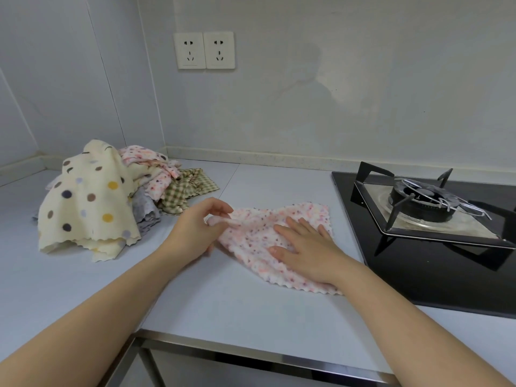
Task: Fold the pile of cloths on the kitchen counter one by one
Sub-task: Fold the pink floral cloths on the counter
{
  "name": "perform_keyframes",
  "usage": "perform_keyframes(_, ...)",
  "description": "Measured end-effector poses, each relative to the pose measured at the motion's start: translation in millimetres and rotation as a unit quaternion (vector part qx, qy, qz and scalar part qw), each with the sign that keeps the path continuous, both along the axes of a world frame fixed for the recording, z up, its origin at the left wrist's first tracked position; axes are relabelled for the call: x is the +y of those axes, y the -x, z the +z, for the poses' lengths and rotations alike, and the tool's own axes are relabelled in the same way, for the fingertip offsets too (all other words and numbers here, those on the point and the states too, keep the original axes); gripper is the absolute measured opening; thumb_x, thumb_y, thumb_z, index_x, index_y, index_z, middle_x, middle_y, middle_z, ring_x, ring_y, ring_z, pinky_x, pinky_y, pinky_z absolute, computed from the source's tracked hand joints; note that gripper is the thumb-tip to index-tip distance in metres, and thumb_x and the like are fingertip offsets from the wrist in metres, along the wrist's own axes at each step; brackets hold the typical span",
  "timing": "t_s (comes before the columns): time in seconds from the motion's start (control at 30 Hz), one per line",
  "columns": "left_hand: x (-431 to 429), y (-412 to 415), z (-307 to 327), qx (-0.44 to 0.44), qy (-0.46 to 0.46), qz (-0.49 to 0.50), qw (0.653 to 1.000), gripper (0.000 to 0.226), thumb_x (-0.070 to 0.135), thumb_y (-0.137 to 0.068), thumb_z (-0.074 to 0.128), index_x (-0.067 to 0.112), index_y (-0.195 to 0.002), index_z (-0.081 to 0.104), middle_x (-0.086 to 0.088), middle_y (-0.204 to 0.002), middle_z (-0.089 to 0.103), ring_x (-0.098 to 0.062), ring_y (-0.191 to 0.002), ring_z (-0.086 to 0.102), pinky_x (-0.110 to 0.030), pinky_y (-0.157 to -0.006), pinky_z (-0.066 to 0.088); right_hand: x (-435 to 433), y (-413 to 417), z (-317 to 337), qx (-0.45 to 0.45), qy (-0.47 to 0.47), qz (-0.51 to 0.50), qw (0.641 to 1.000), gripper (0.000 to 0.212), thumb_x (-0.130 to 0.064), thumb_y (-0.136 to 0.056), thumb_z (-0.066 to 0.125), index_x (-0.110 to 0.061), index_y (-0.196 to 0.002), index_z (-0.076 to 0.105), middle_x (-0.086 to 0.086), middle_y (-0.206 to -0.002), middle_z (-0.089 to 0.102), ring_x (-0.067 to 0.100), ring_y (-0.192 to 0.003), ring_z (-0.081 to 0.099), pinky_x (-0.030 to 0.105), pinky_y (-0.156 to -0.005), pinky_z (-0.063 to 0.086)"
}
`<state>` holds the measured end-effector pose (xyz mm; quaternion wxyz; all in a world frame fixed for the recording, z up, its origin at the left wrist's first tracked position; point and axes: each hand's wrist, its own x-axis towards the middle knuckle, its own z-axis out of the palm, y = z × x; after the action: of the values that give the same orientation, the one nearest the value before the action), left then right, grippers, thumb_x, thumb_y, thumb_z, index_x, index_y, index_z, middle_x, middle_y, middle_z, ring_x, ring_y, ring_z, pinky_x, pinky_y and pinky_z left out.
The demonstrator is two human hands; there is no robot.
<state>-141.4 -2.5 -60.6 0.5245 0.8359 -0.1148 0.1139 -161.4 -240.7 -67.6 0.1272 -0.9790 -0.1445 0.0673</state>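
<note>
A pink speckled cloth (259,233) lies spread on the pale counter (223,303) in the middle. My left hand (195,230) pinches its left corner, lifted a little off the surface. Flat on the cloth's right part lies my right hand (304,247), fingers straight and pressing down. At the back left sits the pile of cloths (111,196): a cream polka-dot cloth on top, with pink dotted, green checked and grey ones beneath and behind it.
A black gas hob (418,247) with a burner and metal pan support (427,202) fills the right side, close to the cloth's right edge. Two wall sockets (205,50) are on the back wall. The counter's steel front edge (251,356) runs along the bottom.
</note>
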Motion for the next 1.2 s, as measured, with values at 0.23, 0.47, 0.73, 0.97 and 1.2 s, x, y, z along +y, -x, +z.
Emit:
perform_keyframes(0.23,12.2,-2.6,14.3,-0.016,0.003,0.096,0.995,0.009,0.012,-0.089,0.065,0.019,-0.09,0.058,0.0,-0.081,0.065,-0.011,-0.045,0.047,-0.024,-0.046,0.04,-0.8,0.3,0.3,0.001,-0.006,0.003,1.0,0.064,-0.062,-0.097,0.027,-0.037,-0.154,0.009,-0.009,-0.162,-0.008,0.013,-0.148,-0.012,0.044,-0.12,-0.009)
perform_keyframes(0.47,25.0,0.6,6.8,0.021,-0.231,0.019,0.973,0.046,0.042,-0.096,0.051,0.011,-0.062,0.058,-0.002,-0.062,0.058,-0.016,-0.06,0.052,-0.034,-0.065,0.04,-0.8,0.5,0.9,0.003,-0.008,0.002,1.0,0.063,-0.061,-0.097,0.028,-0.037,-0.153,0.01,-0.009,-0.162,-0.008,0.013,-0.149,-0.012,0.043,-0.12,-0.009)
perform_keyframes(0.73,12.3,5.9,15.2,0.159,0.125,-0.174,0.964,0.023,-0.003,-0.086,0.064,0.013,-0.1,0.054,-0.003,-0.102,0.073,-0.014,-0.09,0.068,-0.018,-0.076,0.05,-0.1,0.7,1.7,-0.002,-0.004,0.001,1.0,0.064,-0.06,-0.097,0.029,-0.036,-0.153,0.009,-0.008,-0.162,-0.006,0.014,-0.149,-0.009,0.044,-0.12,-0.007)
perform_keyframes(0.97,8.0,7.0,15.4,0.086,-0.081,-0.129,0.985,0.044,0.001,-0.085,0.068,0.027,-0.118,0.055,0.001,-0.117,0.061,-0.016,-0.074,0.063,-0.028,-0.08,0.053,0.8,-0.9,1.7,-0.006,0.0,-0.001,1.0,0.066,-0.06,-0.097,0.029,-0.035,-0.154,0.008,-0.007,-0.162,-0.006,0.014,-0.149,-0.009,0.045,-0.12,-0.007)
perform_keyframes(1.2,-1.5,2.1,6.2,0.13,0.169,-0.109,0.971,0.026,-0.01,-0.087,0.056,0.01,-0.102,0.062,-0.006,-0.106,0.069,-0.014,-0.095,0.065,-0.023,-0.079,0.055,-0.2,0.4,3.1,-0.002,-0.002,0.002,1.0,0.065,-0.059,-0.098,0.03,-0.035,-0.154,0.007,-0.007,-0.162,-0.006,0.014,-0.149,-0.009,0.044,-0.12,-0.007)
